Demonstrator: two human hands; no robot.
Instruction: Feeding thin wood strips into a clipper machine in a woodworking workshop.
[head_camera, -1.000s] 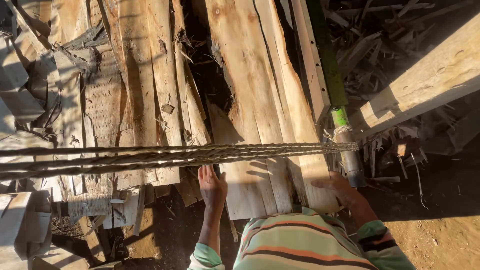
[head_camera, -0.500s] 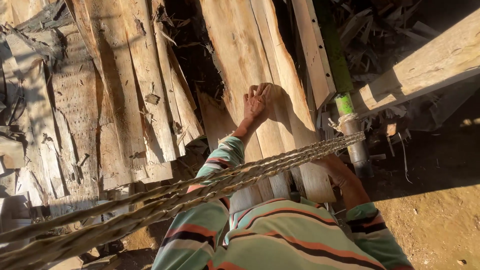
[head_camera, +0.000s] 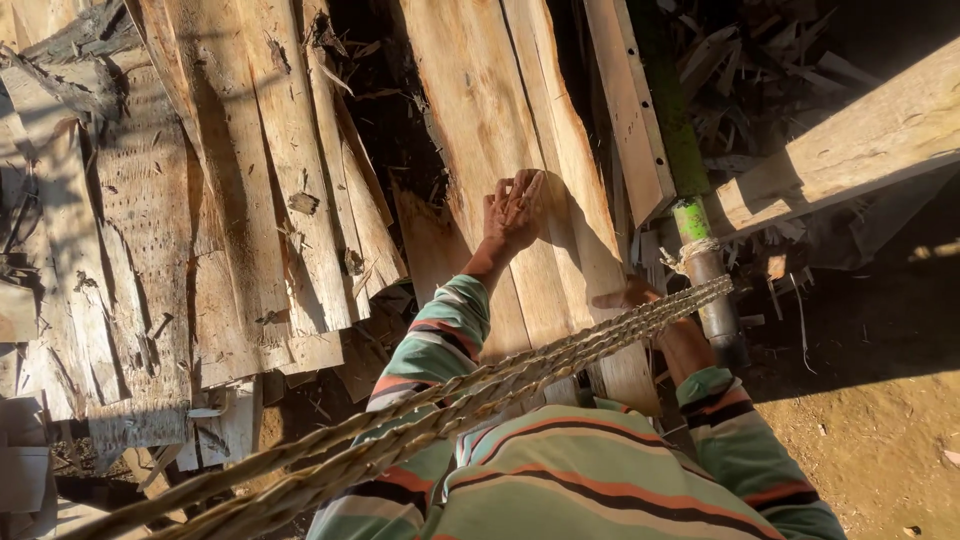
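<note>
Leaning planks (head_camera: 480, 130) crowd left hand (head_camera: 515, 210), fingers spread flat, gripping nothing; right hand (head_camera: 630, 297) unclear.

No packages, labels, signs or screens anywhere in view, left or right, near or far.

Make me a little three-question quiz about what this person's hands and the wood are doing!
1. True or false: the left hand lies flat on a pale wooden plank.
2. What stretches across in front of the striped sleeves: A) a chain, B) twisted rope strands, C) a hose?
3. Which hand sits beside the green-topped post?

Key: 1. True. 2. B. 3. The right hand, low on the plank's edge; its grip cannot be made out.
</note>
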